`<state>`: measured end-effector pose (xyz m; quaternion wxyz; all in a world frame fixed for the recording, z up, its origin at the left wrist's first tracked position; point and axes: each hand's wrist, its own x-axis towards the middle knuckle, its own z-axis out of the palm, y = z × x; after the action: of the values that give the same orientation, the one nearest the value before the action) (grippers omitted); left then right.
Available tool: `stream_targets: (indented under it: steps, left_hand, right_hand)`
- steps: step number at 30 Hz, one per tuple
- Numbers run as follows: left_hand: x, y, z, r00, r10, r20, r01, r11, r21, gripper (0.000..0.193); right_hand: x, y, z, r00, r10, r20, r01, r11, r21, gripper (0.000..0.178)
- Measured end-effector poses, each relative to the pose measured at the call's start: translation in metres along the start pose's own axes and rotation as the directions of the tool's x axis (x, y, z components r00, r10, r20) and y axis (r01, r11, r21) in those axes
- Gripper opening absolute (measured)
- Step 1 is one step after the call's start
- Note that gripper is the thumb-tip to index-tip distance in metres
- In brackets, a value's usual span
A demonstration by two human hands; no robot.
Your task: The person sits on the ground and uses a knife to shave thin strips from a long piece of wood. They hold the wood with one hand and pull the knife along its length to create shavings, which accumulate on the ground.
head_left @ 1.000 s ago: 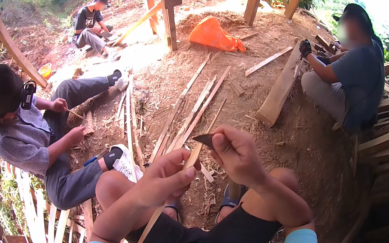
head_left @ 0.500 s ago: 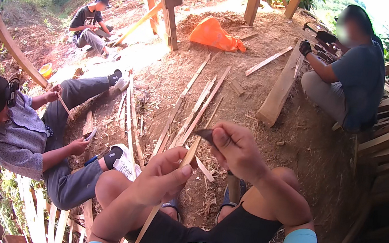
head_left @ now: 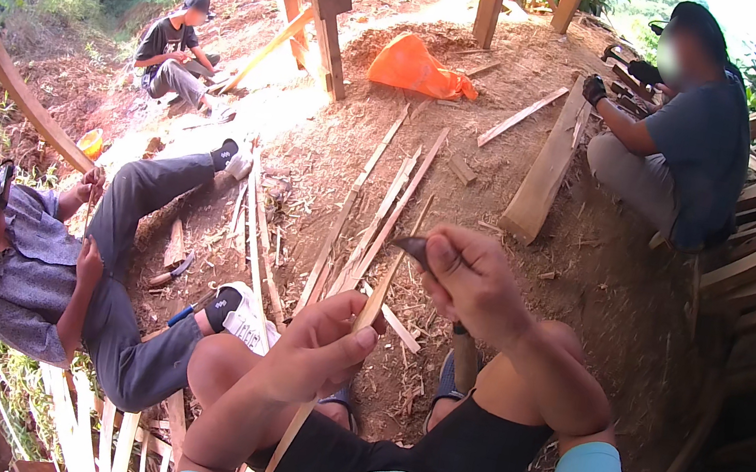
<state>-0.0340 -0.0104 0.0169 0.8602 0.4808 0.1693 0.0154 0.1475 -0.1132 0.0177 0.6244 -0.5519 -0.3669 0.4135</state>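
A long, thin wooden strip (head_left: 371,305) is pinched between the thumb and fingers of my left hand (head_left: 323,345). Its lower end runs down past my left wrist, across my dark shorts; its upper end points away from me. My right hand (head_left: 478,285) is closed round a knife (head_left: 414,249) with a dark, pointed, curved blade. The blade's tip points left, close to the upper part of the strip; whether they touch I cannot tell. Most of the grip is hidden by my fingers. A brown handle-like piece (head_left: 465,359) shows below that fist.
Several wooden strips (head_left: 343,206) lie on the earth among shavings. A thick plank (head_left: 542,187), an orange bag (head_left: 418,68) and wooden posts (head_left: 325,18) stand or lie farther off. A co-worker (head_left: 33,253) sits close at left, a knife (head_left: 171,271) on the ground beside them; others sit farther away.
My right hand and the knife have shifted slightly right, away from the strip. The co-worker at left has put a knife down and drawn both hands toward their body.
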Motion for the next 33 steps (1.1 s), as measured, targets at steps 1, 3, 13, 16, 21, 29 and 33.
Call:
stream_targets:
  steps: [1,3,13,16,21,29,33]
  left_hand:
    - [0.000,0.001,-0.001,1.000,0.006,-0.001,-0.006,1.000,0.006,0.021]
    - [-0.001,0.001,-0.003,1.000,0.024,0.007,-0.024,1.000,-0.009,0.021]
    - [0.001,0.002,0.002,1.000,0.016,0.005,-0.016,1.000,0.007,0.021]
    - [0.000,-0.005,-0.002,1.000,0.007,0.008,-0.007,1.000,-0.005,0.020]
    - [0.003,-0.001,-0.001,1.000,0.015,-0.007,-0.015,1.000,-0.014,0.020]
    - [0.003,-0.001,0.000,1.000,0.020,0.008,-0.020,1.000,0.009,0.019]
    - [-0.001,0.003,0.004,1.000,0.005,-0.002,-0.005,1.000,0.000,0.020]
  right_hand:
    - [-0.004,0.003,0.008,1.000,-0.012,0.028,0.013,0.999,-0.031,0.030]
    - [-0.001,0.010,0.008,1.000,-0.011,0.004,0.011,1.000,0.012,0.030]
    - [-0.004,0.005,0.007,1.000,-0.016,0.019,0.016,1.000,0.002,0.032]
    - [-0.002,0.010,0.002,1.000,0.014,-0.007,-0.014,0.999,0.045,0.031]
    - [-0.002,0.008,0.003,0.996,0.018,0.085,-0.017,1.000,-0.009,0.031]
    - [-0.004,0.007,0.005,0.998,-0.016,0.058,0.019,0.998,-0.055,0.030]
    - [-0.009,0.010,0.012,0.999,-0.018,0.043,0.021,0.997,-0.069,0.031]
